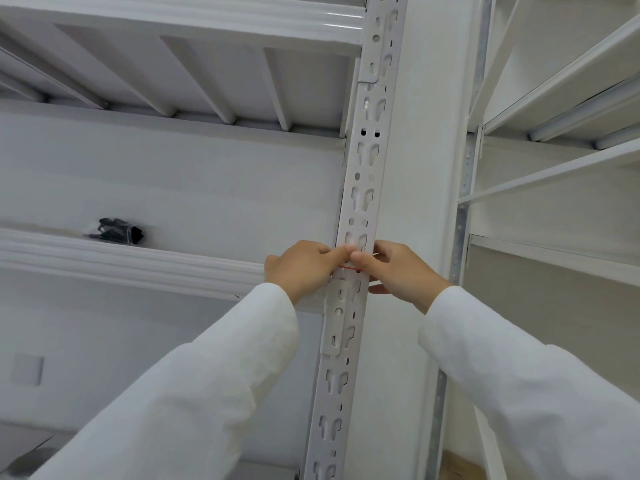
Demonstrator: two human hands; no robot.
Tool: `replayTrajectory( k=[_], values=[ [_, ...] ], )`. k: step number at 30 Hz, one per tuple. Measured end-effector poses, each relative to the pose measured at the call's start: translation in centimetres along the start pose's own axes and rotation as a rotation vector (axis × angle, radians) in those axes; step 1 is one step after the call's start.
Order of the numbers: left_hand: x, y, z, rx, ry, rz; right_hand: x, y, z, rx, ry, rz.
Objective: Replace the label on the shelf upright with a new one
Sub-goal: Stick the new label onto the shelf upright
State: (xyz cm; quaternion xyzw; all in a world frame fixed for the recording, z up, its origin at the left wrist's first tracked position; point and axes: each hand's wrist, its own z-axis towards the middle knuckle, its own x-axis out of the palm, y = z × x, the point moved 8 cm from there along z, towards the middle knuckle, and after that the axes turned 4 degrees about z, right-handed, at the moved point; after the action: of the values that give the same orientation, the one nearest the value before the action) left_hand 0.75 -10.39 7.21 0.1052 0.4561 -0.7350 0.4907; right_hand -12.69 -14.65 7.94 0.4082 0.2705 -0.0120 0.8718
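Here both hands, left and right, seemingly pinch the label against the upright.

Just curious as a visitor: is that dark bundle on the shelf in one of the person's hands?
No, the dark bundle lies alone on the shelf, apart from both hands at the upright.

Storeroom or stockroom, by the look of it. White boltless metal racking fills the view: slotted upright with keyhole punchings, ribbed shelf deck overhead, beam at left. A second rack stands to the right. Plain white wall between. A small black bagged item sits on one shelf.
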Motion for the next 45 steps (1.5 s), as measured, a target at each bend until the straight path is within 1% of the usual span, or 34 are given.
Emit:
replayTrajectory(
  k=[3, 8, 12, 14, 17, 19, 21, 23, 26, 28, 31, 33, 35, 37, 39, 42, 45],
  values=[
    [0.1, -0.1, -0.1, 0.015, -0.014, 0.042, 0.1, 0.1, -0.1, -0.008, 0.004, 0.014],
    [0.3, -0.2, 0.1, 0.019, 0.026, 0.049, 0.1, 0.0, -0.3, 0.006, 0.016, 0.051],
    [0.8, 0.9, 0.5, 0.026, 0.194, -0.096, 0.5, -0.4, -0.4, 0.019, 0.054, 0.15],
    [1.0, 1.0, 0.3, 0.043, 0.238, -0.143, 0.6, -0.6, -0.5, 0.006, 0.052, 0.159],
    [0.9, 0.8, 0.2, 0.069, 0.184, -0.113, 0.7, -0.6, -0.4, -0.026, 0.053, 0.117],
    [0.4, 0.4, -0.1, 0.071, 0.121, 0.007, 0.6, -0.5, -0.4, -0.04, 0.069, 0.104],
    [0.3, 0.1, -0.4, 0.088, 0.095, 0.112, 0.7, -0.3, -0.4, -0.049, 0.089, 0.096],
    [0.4, 0.0, -0.4, 0.09, 0.099, 0.15, 0.7, -0.2, -0.4, -0.046, 0.103, 0.081],
    [0.5, 0.1, -0.3, 0.051, 0.135, 0.133, 0.6, -0.1, -0.5, 0.004, 0.112, 0.06],
    [0.6, 0.0, -0.2, 0.009, 0.186, 0.081, 0.5, 0.0, -0.5, 0.053, 0.075, 0.055],
    [0.7, -0.2, -0.4, -0.003, 0.217, 0.047, 0.2, -0.1, 0.1, 0.041, -0.061, 0.001],
    [0.5, -0.3, -0.5, 0.011, 0.162, 0.079, 0.1, -0.2, 0.2, 0.03, -0.129, -0.027],
    [0.4, -0.2, -0.4, 0.021, 0.086, 0.131, 0.1, -0.4, 0.2, 0.031, -0.147, -0.034],
    [0.4, -0.2, -0.4, 0.028, 0.048, 0.162, 0.2, -0.3, 0.2, 0.03, -0.135, -0.004],
    [0.5, -0.3, -0.3, 0.029, 0.045, 0.157, 0.2, -0.2, 0.1, 0.026, -0.108, 0.025],
    [0.5, 0.0, -0.2, 0.022, 0.072, 0.13, 0.3, -0.3, -0.1, 0.023, -0.04, 0.071],
    [0.7, 0.5, 0.0, 0.012, 0.137, 0.035, 0.3, -0.3, -0.2, 0.02, 0.008, 0.104]
  ],
)
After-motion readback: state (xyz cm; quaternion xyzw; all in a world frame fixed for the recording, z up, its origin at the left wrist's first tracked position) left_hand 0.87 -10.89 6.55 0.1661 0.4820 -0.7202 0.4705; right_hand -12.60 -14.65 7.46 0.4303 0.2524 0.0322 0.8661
